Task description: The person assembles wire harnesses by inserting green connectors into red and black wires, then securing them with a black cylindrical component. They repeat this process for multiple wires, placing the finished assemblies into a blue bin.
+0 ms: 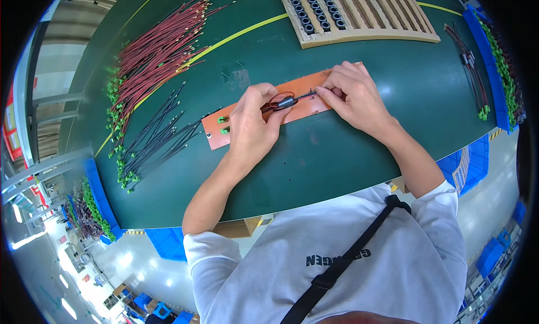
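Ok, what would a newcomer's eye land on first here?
Probably the big spread of red wires at the upper left of the green table. Next comes the orange board at centre, under the left hand and right hand, with a dark cylinder between them.

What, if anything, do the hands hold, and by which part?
Red and black wires: left grip at or beside the grey cylinder, right grip farther right along them.

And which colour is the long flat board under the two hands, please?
The board is orange; it shows in the head view.
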Action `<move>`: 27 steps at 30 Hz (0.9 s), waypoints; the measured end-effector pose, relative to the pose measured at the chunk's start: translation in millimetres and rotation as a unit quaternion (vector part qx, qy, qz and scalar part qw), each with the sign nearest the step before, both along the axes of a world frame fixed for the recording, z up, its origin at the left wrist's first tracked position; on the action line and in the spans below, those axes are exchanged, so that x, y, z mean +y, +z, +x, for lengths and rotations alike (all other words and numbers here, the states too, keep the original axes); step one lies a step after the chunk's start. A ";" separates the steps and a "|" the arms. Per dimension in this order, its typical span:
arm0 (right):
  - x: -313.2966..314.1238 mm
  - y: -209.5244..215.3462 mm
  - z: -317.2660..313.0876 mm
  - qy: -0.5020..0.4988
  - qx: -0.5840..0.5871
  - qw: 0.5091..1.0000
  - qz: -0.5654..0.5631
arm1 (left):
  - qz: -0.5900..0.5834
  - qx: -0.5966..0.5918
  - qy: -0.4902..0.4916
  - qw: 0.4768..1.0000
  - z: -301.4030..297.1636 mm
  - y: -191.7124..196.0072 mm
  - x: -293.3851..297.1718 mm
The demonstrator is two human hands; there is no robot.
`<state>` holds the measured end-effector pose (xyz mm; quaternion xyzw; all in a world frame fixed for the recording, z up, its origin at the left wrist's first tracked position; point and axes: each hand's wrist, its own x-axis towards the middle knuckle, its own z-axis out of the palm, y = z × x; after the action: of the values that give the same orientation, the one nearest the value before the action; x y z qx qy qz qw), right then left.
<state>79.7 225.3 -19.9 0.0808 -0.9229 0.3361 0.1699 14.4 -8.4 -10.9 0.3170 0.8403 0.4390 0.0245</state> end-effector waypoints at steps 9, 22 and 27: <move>19.0 -1.6 4.1 -0.004 -0.009 1.000 -0.012 | 0.028 0.040 -0.044 0.998 -1.0 -1.4 29.4; 46.2 -12.3 11.2 -0.084 -0.037 0.990 -0.108 | 0.020 -0.055 -0.058 0.997 -2.2 8.8 32.1; 48.8 -9.1 10.8 -0.071 -0.028 0.989 -0.125 | -0.020 -0.054 -0.170 0.984 -40.9 14.1 49.7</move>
<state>90.6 274.1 -29.0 -0.0160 -0.8815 0.4375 0.1766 -26.5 41.3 3.3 0.4306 0.7799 0.4285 0.1508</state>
